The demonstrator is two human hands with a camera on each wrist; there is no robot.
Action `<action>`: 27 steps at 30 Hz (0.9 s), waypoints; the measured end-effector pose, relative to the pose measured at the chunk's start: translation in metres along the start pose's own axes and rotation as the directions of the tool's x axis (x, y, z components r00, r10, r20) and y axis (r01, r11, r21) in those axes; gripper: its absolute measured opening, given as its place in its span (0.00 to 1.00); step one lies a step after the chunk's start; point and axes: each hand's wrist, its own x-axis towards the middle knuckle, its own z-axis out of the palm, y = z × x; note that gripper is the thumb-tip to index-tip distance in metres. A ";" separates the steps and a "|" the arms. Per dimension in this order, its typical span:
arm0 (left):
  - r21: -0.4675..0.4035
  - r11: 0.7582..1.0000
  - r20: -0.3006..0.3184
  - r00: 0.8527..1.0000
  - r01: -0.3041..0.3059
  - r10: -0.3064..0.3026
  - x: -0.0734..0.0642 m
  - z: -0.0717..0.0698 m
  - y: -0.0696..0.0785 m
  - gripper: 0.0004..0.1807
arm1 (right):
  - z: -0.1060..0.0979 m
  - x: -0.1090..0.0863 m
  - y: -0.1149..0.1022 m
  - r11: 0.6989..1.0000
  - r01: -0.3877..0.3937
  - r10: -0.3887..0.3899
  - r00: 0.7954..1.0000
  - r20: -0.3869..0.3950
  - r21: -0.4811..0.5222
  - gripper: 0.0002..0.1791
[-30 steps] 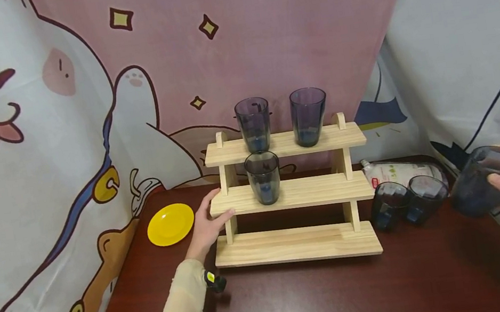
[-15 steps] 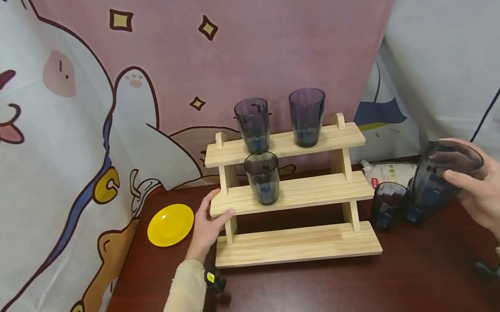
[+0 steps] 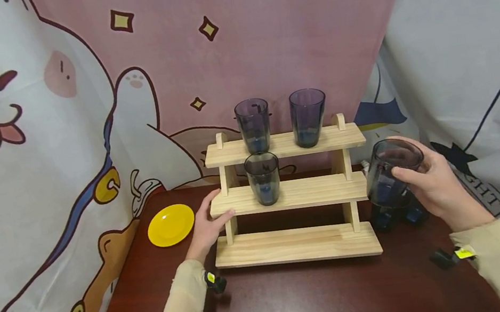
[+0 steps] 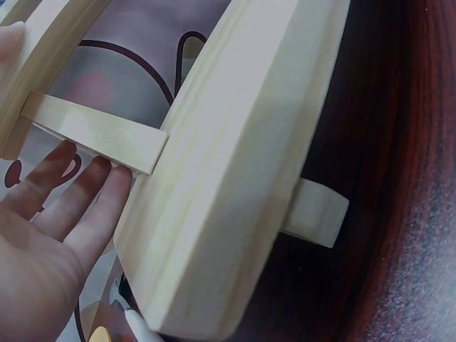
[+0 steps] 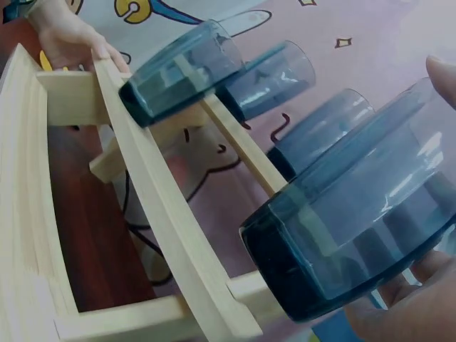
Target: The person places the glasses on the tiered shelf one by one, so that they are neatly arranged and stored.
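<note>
My right hand grips a dark tinted drinking glass, fingers and thumb round its side. The glass hangs just off the right end of the wooden three-tier shelf, at middle-tier height. At the other end, my left hand holds the middle tier, thumb over its front edge; in the left wrist view, fingers touch an upright. One glass stands on the middle tier, left of its centre. On the top tier stand a left glass and a right glass.
Behind the held glass, two more glasses on the table are mostly hidden. A pouch pack behind them is nearly covered. A yellow plate lies left of the shelf on the dark red table. Printed cloth hangs behind.
My right hand has carried the glass leftward from the far right, over the two table glasses, to the shelf's right end. The left hand has stayed in place.
</note>
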 end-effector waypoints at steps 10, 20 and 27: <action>0.023 1.000 0.001 1.000 0.006 -0.006 0.002 -0.001 -0.001 0.39 | 0.023 0.023 0.020 0.999 -0.042 0.043 0.995 0.090 -0.015 0.34; 0.007 1.000 0.010 1.000 0.003 -0.003 0.002 -0.002 -0.002 0.39 | 0.043 0.039 0.045 0.996 -0.085 0.087 0.989 0.123 -0.026 0.35; 0.009 1.000 0.011 1.000 0.008 -0.008 0.002 -0.002 -0.002 0.39 | 0.055 0.047 0.053 0.990 -0.123 0.129 0.986 0.106 -0.066 0.36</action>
